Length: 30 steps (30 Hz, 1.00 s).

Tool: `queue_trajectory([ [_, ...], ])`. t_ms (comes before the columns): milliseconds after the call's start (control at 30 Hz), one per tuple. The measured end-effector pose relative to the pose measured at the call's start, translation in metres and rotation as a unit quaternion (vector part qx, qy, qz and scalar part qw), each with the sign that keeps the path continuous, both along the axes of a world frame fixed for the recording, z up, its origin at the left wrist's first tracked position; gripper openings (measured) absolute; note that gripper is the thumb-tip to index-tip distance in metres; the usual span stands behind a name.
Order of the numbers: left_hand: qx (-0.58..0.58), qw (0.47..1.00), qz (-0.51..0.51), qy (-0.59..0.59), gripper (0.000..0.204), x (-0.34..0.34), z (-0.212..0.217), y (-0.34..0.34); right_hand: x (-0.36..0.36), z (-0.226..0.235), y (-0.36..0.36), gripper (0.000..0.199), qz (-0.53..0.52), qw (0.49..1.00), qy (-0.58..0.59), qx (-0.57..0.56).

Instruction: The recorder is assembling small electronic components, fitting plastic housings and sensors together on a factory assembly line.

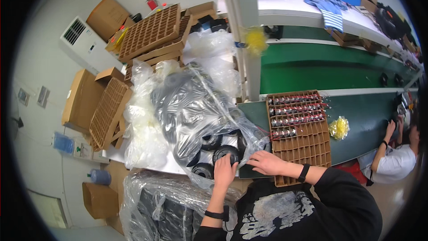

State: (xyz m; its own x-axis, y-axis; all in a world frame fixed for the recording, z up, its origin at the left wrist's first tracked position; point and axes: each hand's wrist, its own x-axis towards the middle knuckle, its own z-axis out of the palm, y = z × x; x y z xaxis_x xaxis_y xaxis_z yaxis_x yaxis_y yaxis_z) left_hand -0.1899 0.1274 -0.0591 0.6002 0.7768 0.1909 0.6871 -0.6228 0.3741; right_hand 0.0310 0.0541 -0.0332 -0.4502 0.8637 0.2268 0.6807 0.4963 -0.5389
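Note:
A large clear plastic bag [191, 107] lies on the table in front of me, full of black round parts with ring-like rims. At its open near end, my left hand [224, 169] has its fingers closed over the edge of one black round part [221, 153]. Another black round part [203, 170] rests just left of that hand. My right hand [266, 163] pinches the rim of the plastic bag on the right side. Right of the bag, a cardboard divider tray [303, 151] holds rows of small motors with red wires [294, 110] in its far cells.
Yellow stranded bundle [339, 128] sits beside the tray on the green conveyor [365, 111]. A white post [247, 71] rises behind the bag. Divider trays [149, 33] are stacked at the back left. Another wrapped bag [165, 209] stands below the table edge. A co-worker [394, 160] sits at right.

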Motion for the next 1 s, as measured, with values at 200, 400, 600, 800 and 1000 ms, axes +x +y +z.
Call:
queue_trajectory([
  [200, -0.114, 0.979, 0.168, -0.030, 0.060, 0.033, -0.024, -0.002, 0.027, 0.021, -0.050, 0.035, -0.073, 0.995, 0.022, -0.067],
  [400, -0.064, 0.977, 0.204, -0.019, 0.072, 0.026, -0.033, -0.024, 0.027, 0.023, -0.038, 0.065, -0.074, 0.995, 0.022, -0.062],
  [600, -0.001, 0.984, 0.180, -0.009, 0.068, 0.037, -0.036, -0.032, 0.007, -0.025, 0.052, 0.093, -0.012, 0.992, -0.123, -0.024],
  [800, -0.022, 0.979, 0.200, -0.028, 0.067, 0.037, -0.025, -0.023, -0.001, -0.050, 0.067, 0.082, -0.032, 0.987, -0.158, -0.006],
  [1000, -0.030, 0.964, 0.261, -0.038, 0.062, 0.043, -0.021, -0.026, 0.001, -0.053, 0.067, 0.080, -0.046, 0.989, -0.141, 0.015],
])
